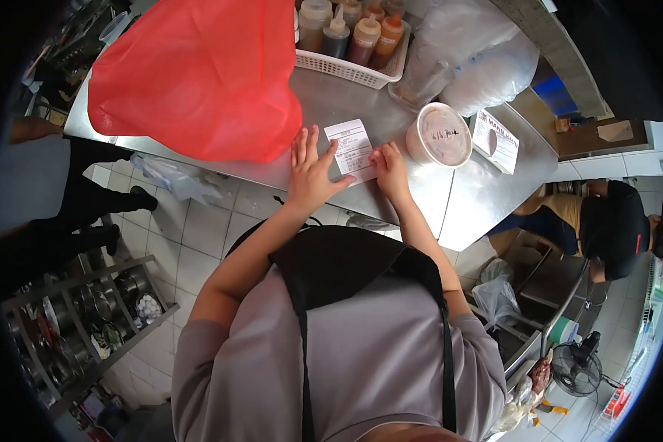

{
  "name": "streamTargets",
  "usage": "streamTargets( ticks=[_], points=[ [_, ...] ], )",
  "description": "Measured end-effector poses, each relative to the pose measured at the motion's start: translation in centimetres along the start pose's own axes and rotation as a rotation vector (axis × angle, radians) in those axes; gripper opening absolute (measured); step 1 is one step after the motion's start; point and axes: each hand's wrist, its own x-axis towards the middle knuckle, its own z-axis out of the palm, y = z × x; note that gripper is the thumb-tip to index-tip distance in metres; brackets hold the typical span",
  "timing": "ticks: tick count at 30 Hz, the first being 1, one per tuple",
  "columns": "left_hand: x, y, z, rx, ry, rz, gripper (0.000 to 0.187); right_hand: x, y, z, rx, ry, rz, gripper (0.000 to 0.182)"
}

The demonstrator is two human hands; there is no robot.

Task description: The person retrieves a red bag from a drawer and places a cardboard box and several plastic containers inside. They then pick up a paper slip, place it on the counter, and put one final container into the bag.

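A white printed receipt point(354, 149) lies on the steel counter point(272, 174) in front of me. My left hand point(311, 174) is spread open at its left side, with the index finger and thumb by the paper's edge. At the opposite side, my right hand point(392, 175) is closed, its fingertips pinching the receipt's right edge. A large red bag point(199, 81) stands just beyond my left hand. To the right of my right hand is a round lidded tub point(440, 137) with handwriting on its lid. Beside that sits a white printed box point(495, 143).
A white basket point(350, 71) of squeeze bottles stands at the back, next to clear plastic bags point(486, 66). One person point(29, 177) is at the left, another point(611, 225) at the right. A rack of pans point(88, 328) stands lower left, a black fan point(576, 366) lower right.
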Motion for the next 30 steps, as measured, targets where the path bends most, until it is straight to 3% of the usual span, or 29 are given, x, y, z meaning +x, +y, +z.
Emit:
streamTargets(
  ticks=[10,23,25,30],
  points=[
    [0.0,0.1,0.0,0.027,-0.028,-0.015,0.072,-0.1,0.3,-0.5,0.074,-0.023,-0.044,0.016],
    [-0.1,0.1,0.0,0.039,-0.036,-0.013,0.07,0.1,-2.7,1.2,-0.061,-0.044,-0.029,0.007],
    [-0.1,-0.1,0.0,0.037,-0.019,0.003,0.07,0.1,-3.1,2.0,-0.291,-0.023,-0.207,0.007],
    [-0.2,-0.3,0.3,0.079,-0.018,0.007,0.069,-0.9,-3.1,4.2,-0.516,0.02,-0.313,0.01]
  ],
)
